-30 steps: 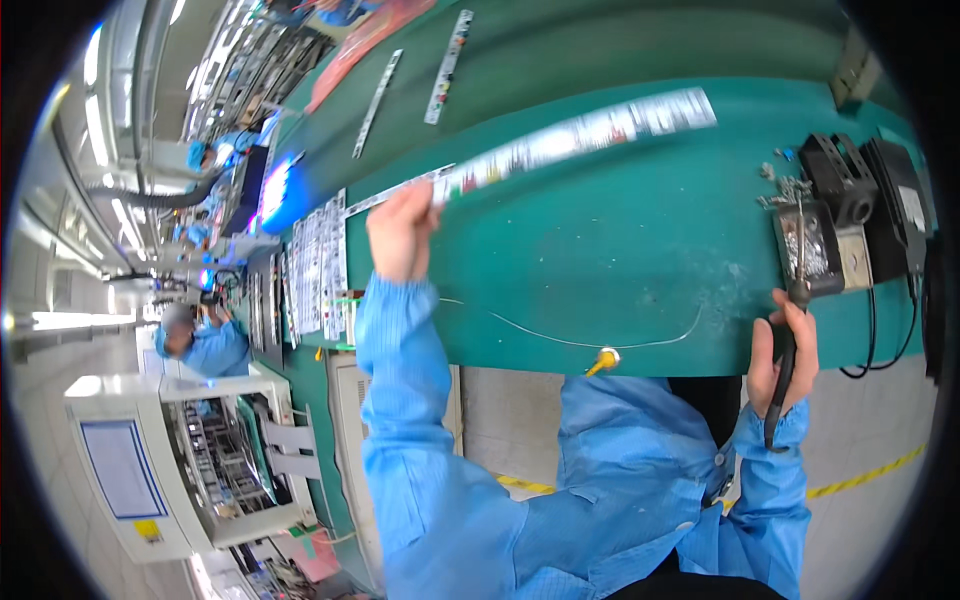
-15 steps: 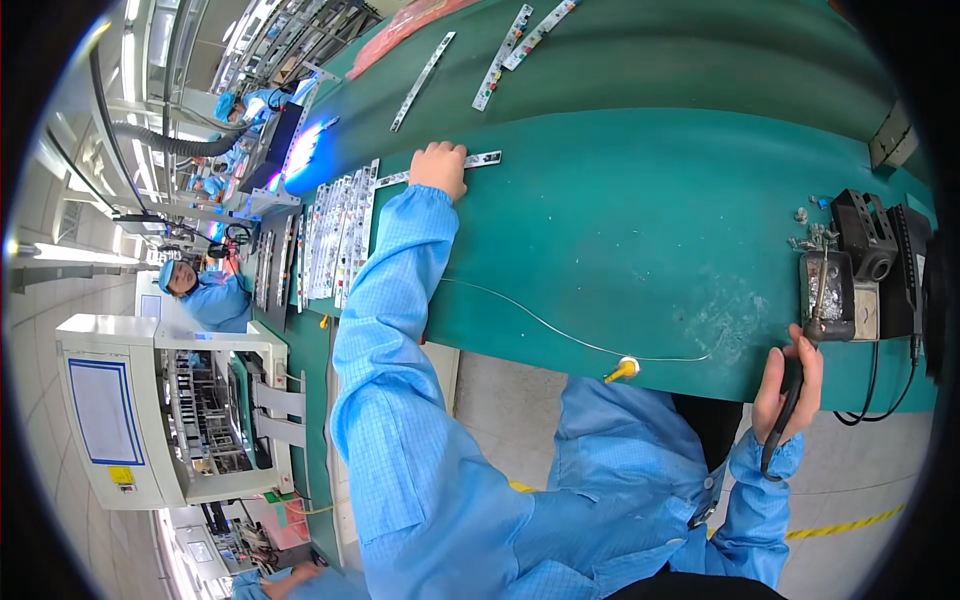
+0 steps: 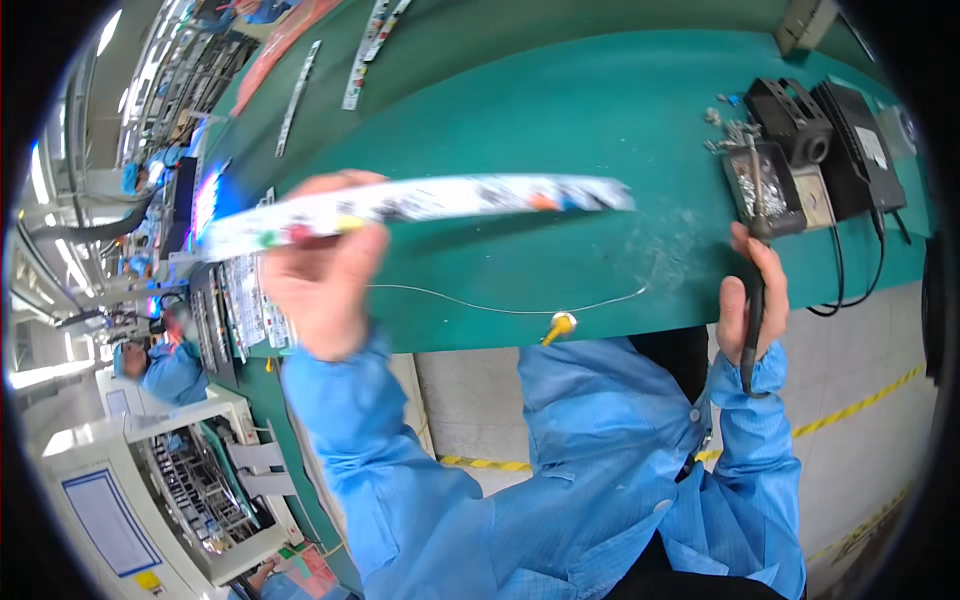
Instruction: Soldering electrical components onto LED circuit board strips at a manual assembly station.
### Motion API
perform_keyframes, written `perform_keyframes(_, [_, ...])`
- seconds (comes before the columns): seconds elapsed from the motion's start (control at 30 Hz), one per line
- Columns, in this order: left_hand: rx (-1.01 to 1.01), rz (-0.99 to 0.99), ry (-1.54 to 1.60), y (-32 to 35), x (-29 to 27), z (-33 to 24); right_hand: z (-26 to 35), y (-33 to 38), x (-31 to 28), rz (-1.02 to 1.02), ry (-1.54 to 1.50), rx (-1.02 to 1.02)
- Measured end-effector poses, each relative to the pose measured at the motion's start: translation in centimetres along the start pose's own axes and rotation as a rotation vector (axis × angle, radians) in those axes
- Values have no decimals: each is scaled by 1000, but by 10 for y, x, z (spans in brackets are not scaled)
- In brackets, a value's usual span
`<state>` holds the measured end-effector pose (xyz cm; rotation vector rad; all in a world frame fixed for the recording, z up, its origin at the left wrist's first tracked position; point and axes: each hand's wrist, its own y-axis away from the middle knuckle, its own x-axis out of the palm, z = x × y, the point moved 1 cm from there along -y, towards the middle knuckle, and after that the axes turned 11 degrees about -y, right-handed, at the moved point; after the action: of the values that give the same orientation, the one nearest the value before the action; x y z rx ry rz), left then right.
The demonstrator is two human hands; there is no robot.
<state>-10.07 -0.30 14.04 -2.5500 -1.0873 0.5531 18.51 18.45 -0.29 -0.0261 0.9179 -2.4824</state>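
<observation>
My left hand (image 3: 322, 288) pinches one strip (image 3: 440, 200), apparently raised; my right hand (image 3: 772, 310) grips a soldering iron (image 3: 754, 325) not yet touching it.

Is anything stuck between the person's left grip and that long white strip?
Nothing visible: the left grip holds the white strip directly. The thin wire lies on the green table, and the right grip holds the soldering iron off to the right.

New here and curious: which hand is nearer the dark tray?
Right. In the picture, the right hand is just below the tray, the left hand far left of it.
</observation>
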Motion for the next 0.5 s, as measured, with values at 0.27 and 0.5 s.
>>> perform_keyframes(0.27, [-530,87,557,71,79,77,5,-8,8,160,183,7])
perform_keyframes(0.5, [-828,226,290,82,45,71,4,-10,3,191,262,-5])
